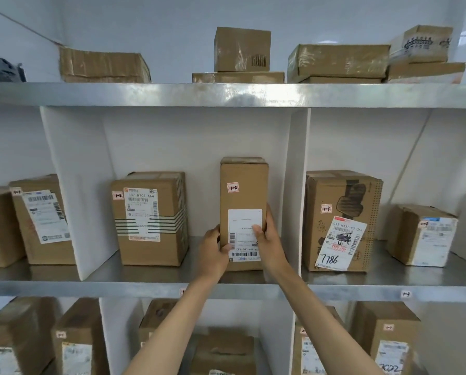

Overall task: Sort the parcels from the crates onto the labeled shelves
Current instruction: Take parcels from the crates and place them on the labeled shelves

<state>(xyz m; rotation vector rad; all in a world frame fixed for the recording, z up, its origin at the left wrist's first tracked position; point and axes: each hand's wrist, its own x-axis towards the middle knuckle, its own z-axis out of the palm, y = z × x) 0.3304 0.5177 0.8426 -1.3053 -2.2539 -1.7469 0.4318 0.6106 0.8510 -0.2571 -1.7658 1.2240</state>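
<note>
A tall brown parcel [244, 190] is stood upright on the middle shelf [145, 289], in the middle part between two white walls [298, 185]. It is gripped low down by both hands. The left hand [216, 249] is curled round its left edge. The right hand [268, 239] is wrapped round its right edge, with the thumb laid on the white label [244, 226]. The bottom corners of the parcel are hidden behind the hands. A small sticker [233, 187] marked 1-2 is seen near its top. The print on the label is too small to be read

At 9 o'clock from the parcel, a little apart, a wider box [150, 220] with the same 1-2 mark is stood. At 3 o'clock, past the white wall, a box marked 7786 [340, 220] is seen. At 6 o'clock, the boxes on the lower shelf [223, 353] are blurred and partly covered by the arms [172, 334]. At 10 o'clock, on the top shelf [145, 94], a dark bag [5, 70] is seen, but its bottom is hidden by the shelf edge
</note>
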